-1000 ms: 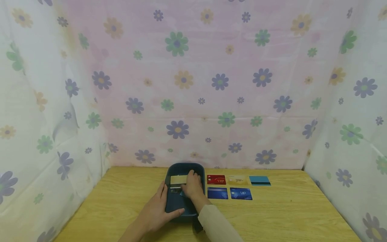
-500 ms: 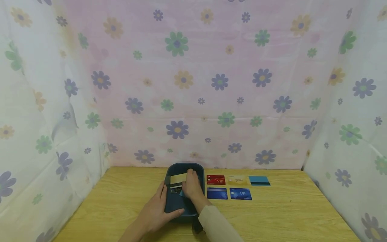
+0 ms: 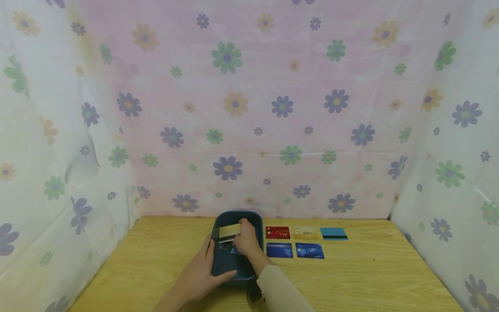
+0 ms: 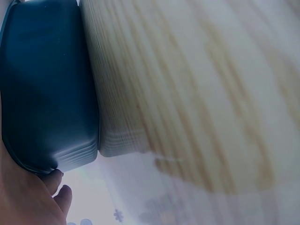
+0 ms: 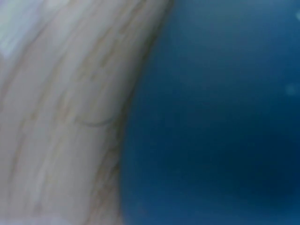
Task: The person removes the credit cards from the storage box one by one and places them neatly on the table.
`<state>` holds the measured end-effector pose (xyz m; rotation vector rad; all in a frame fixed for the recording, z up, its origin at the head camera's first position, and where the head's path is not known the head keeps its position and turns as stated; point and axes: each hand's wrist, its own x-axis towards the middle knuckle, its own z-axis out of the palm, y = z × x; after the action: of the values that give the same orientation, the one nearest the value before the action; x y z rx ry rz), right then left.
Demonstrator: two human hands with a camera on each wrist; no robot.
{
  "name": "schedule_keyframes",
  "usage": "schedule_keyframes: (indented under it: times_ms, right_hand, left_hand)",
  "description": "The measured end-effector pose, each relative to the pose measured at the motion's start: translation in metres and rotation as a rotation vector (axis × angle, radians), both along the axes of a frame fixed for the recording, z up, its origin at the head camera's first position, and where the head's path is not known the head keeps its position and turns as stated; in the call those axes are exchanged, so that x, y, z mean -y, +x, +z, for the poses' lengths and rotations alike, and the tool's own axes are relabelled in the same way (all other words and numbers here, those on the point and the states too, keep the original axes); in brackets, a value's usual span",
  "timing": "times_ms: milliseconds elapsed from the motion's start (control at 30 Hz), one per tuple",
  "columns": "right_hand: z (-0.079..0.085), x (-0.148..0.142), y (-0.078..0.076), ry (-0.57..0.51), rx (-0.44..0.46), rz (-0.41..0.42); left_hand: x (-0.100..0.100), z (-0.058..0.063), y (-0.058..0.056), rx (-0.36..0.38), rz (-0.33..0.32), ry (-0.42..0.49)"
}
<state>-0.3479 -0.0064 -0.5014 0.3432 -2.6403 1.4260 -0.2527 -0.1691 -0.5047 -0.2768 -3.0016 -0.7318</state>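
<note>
A dark blue rectangular box (image 3: 233, 272) with rounded corners stands at the table's far middle in the head view. My left hand (image 3: 200, 266) holds its near left corner, fingers along the left wall and thumb over the front rim. Inside the box my right hand (image 3: 248, 240) pinches the right end of a gold card (image 3: 228, 231) with a dark stripe, tilted slightly. A dark card (image 3: 225, 245) lies below it, and a bit of light blue card (image 3: 234, 250) shows by the right fingers. The right wrist view holds only the box's blurred blue wall (image 5: 211, 117).
To the right of the box several cards lie in two rows: a red VIP card (image 3: 278, 233), a pale gold one (image 3: 306, 233), a light blue one (image 3: 334, 234) and two dark blue ones (image 3: 279, 250). A black strap (image 3: 254, 291) hangs at the box's near right corner.
The gold card has tilted, its right end rising, and the right fingers have closed in on that end. My left hand and the box stay in place.
</note>
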Motion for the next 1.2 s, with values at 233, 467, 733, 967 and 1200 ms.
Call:
schedule_keyframes:
  times_ms: [233, 467, 733, 967, 1200]
  right_hand:
    - [0.0, 0.0, 0.0, -0.004, -0.001, -0.003]
    - [-0.003, 0.0, 0.002, -0.041, -0.003, -0.007]
    - [-0.002, -0.003, 0.002, -0.036, -0.017, -0.003]
    - [0.0, 0.001, 0.003, -0.029, -0.094, 0.001]
    - [0.011, -0.001, 0.009, -0.065, -0.139, 0.005]
  left_hand:
    - [-0.001, 0.001, 0.001, -0.002, -0.005, 0.014]
    - [-0.001, 0.001, 0.004, -0.001, -0.005, 0.012]
    - [-0.002, 0.002, 0.004, 0.018, -0.006, 0.022]
    - [-0.001, 0.004, 0.003, 0.013, -0.015, 0.015]
    - [0.0, 0.005, 0.003, 0.023, -0.02, 0.027]
